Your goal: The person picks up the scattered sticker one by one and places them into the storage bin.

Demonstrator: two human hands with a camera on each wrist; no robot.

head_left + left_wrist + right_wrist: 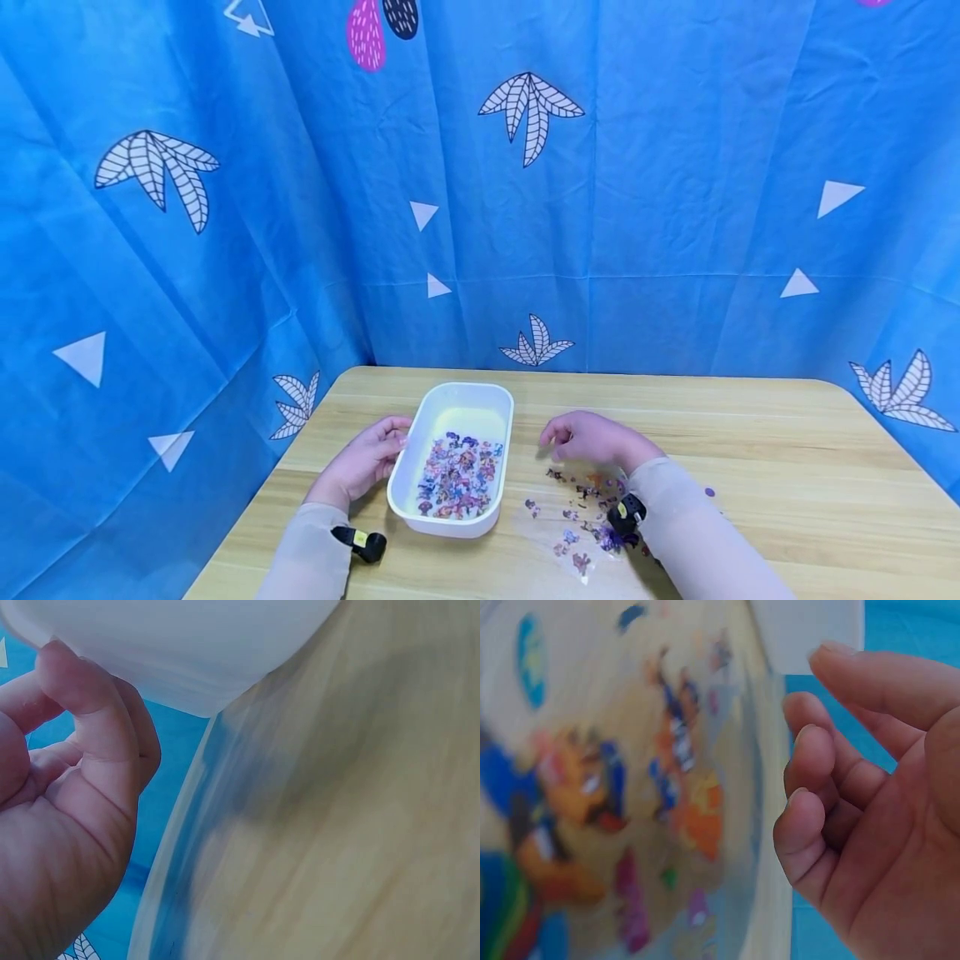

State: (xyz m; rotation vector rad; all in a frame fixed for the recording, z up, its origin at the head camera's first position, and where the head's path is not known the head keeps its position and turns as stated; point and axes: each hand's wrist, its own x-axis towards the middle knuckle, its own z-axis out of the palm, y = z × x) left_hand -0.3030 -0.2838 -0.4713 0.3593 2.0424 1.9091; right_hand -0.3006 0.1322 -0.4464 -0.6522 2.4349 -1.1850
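Note:
A white rectangular tub (403, 492), its floor scattered with small colourful cut-out stickers (459, 479), stands left of the middle. My left hand (367, 457) holds the tub's left rim between thumb and fingers; in the left wrist view its fingertips meet the white wall (195, 652). Whether the whole base rests on the table cannot be told. To the right of the tub, my right hand (592, 439) hovers with loosely bent fingers, and nothing shows between them in the right wrist view. Loose stickers (572, 537) lie below that hand, some hidden by the forearm.
Light wood table (787, 467) carries everything. A clear plastic sheet or bag (551, 550) seems to lie under the loose stickers. Blue patterned curtain (660, 208) hangs behind and along the left side. Each wrist wears a small black camera (369, 546).

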